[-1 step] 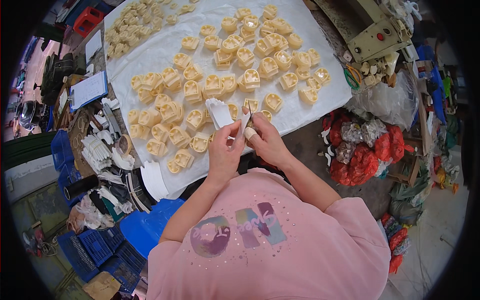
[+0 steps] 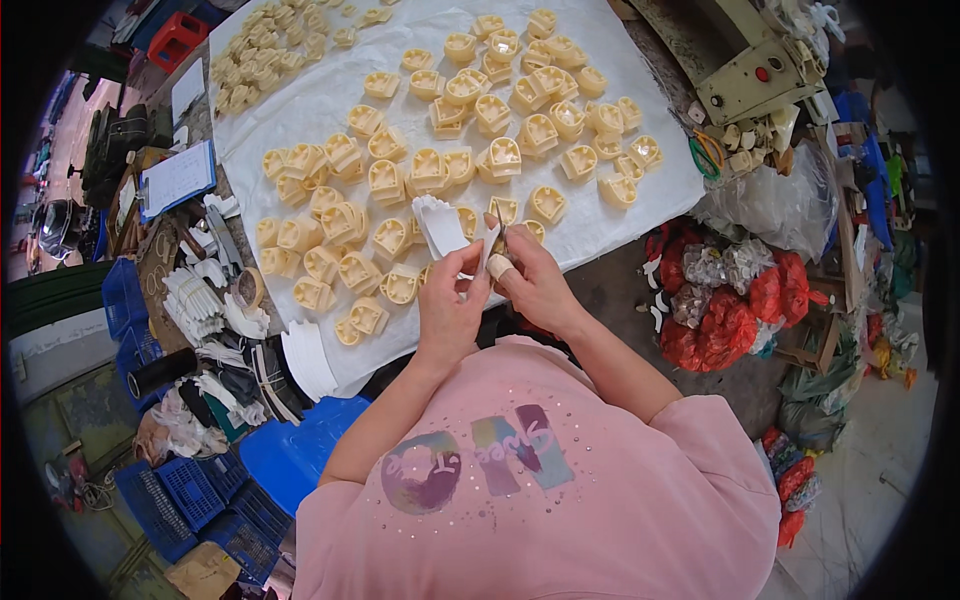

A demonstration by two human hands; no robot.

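My left hand (image 2: 450, 300) pinches a narrow white strip (image 2: 488, 243) between thumb and fingers, over the table's near edge. Close on its right, my right hand (image 2: 537, 275) is closed round a small dark metal tool (image 2: 501, 217) with a pointed tip, held against the strip. The fingers hide most of this tool, so its kind is unclear. Pale tape wraps my right thumb. Just beyond my left hand lies a stack of white strips (image 2: 437, 226). Many cream-coloured moulded plastic pieces (image 2: 427, 172), rounded and hollow, are spread over the white-covered table (image 2: 290, 110).
Another white stack (image 2: 308, 358) sits at the table's near left corner. Scissors with green and orange handles (image 2: 706, 155) lie past the right edge, near a machine control box (image 2: 755, 85). Red bags (image 2: 725, 330) are at right; blue crates (image 2: 190, 495) and a clipboard (image 2: 178, 180) at left.
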